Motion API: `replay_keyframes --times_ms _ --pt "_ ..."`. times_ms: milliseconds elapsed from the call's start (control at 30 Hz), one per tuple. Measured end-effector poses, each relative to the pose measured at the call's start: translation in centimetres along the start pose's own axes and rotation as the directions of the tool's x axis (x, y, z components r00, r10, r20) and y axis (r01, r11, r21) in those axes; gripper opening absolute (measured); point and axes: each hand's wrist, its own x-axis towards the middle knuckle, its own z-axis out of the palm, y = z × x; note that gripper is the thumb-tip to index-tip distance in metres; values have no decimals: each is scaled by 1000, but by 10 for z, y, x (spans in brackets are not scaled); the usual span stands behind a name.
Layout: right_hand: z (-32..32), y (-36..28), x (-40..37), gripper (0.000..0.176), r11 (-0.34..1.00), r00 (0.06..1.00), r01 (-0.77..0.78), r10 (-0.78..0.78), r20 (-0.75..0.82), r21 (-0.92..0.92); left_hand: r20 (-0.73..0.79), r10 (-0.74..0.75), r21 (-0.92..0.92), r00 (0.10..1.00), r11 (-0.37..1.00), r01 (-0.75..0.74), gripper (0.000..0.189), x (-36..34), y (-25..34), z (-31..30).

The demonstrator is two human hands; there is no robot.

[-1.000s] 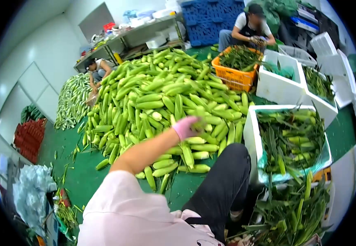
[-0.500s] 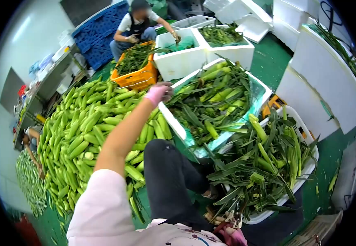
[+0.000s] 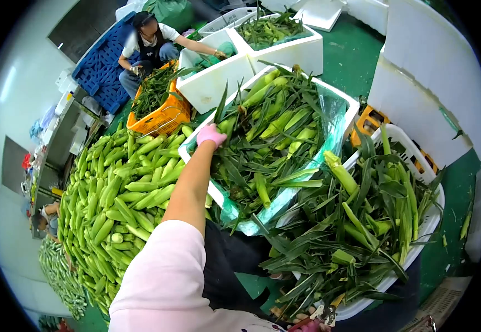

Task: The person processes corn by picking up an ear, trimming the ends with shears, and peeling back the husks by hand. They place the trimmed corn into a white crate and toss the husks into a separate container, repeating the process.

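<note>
1. now the left hand (image 3: 211,135), in a pink glove, has come from over the near edge of the corn pile (image 3: 119,205) to the left side of the lined foam box (image 3: 337,102). that puts it among leafy ears, away from the barer ones in the pile.
2. its grip looks closed, fingers curled against a green ear (image 3: 227,125) just inside the box rim. the fingertips are partly hidden, so how firmly they hold cannot be told.
3. the right hand (image 3: 311,326) is low at the bottom edge, mostly cut off, beside a small metal tool (image 3: 325,314). i cannot tell whether its grip is open or closed.
4. more leafy ears lie inside the foam box, and a white basket (image 3: 435,213) heaped with husk leaves (image 3: 307,243) sits near it.
5. beyond, a co-worker (image 3: 151,41) crouches behind an orange crate (image 3: 168,117), one arm reaching into another foam box (image 3: 210,83).
</note>
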Motion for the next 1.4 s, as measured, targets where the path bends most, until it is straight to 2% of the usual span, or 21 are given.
replay_keyframes --times_ms 100,200,300,400,433,467,500,567,600,667,733,833,867,967,1067,1133,1167,1200,1267,1333,1400 --pt "4 5 3 65 1000 1000 -1 1 14 4 95 -70 229 993 972 47 64 0 14 -6" --pt "-1 8 0 64 999 999 40 -40 26 1 63 -106 199 992 976 91 80 -18 25 -14" --pt "-6 8 -5 64 997 996 78 -78 38 -10 26 -203 -105 979 973 204 87 -27 16 9" --pt "-11 13 -7 64 992 991 126 -125 53 -24 151 -115 25 982 993 113 82 -34 -9 -15" --pt "-11 14 -7 64 990 989 136 -134 62 -30 394 44 -90 918 996 -9 77 -26 -23 -21" --pt "-11 17 -8 64 989 988 145 -142 66 -35 704 34 -376 709 865 332 71 -33 -29 -8" --pt "-12 21 -9 64 988 986 150 -146 75 -46 833 203 -463 514 765 448 68 -21 -55 31" --pt "-15 28 -11 64 982 982 174 -167 90 -78 696 106 -470 711 815 338 58 -85 -19 14" --pt "-17 29 -12 64 977 979 190 -181 97 -96 631 242 -744 737 457 487 57 -138 3 -7" --pt "-20 34 -15 64 971 973 212 -199 116 -114 708 374 -672 599 97 734 47 -193 30 -37" --pt "-23 33 -21 64 953 961 258 -236 146 -156 573 529 -751 626 33 660 45 -263 44 -53" --pt "-23 15 -40 63 805 886 459 -384 260 -375 463 727 -623 507 -140 770 58 -380 75 -96" --pt "-6 4 -53 69 807 853 516 -515 86 -285 360 789 -664 497 -157 731 61 -400 87 -85" --pt "6 -32 -83 66 646 747 645 -647 157 -407 519 766 -609 380 19 793 65 -439 135 -86" --pt "23 -61 -94 73 165 455 774 -816 357 -611 212 712 -966 670 49 254 56 -457 188 -73" --pt "52 -85 -100 76 -194 208 486 -921 328 -852 32 682 -972 730 190 -135 63 -472 203 -84" --pt "61 -96 -94 71 -244 98 354 -951 295 -903 -25 709 -983 704 111 -146 64 -480 208 -79" --pt "60 -107 -80 60 -210 43 322 -971 236 -923 -78 727 -987 683 39 -154 66 -487 211 -79" --pt "44 -122 -51 47 84 273 455 -961 50 -886 11 733 -984 681 130 -125 67 -502 207 -93" --pt "23 -131 -31 40 -5 150 453 -985 82 -892 111 767 -993 632 112 39 68 -497 193 -107" --pt "14 -146 -43 37 3 39 154 -999 3 -988 183 729 -975 660 49 216 61 -476 160 -106"
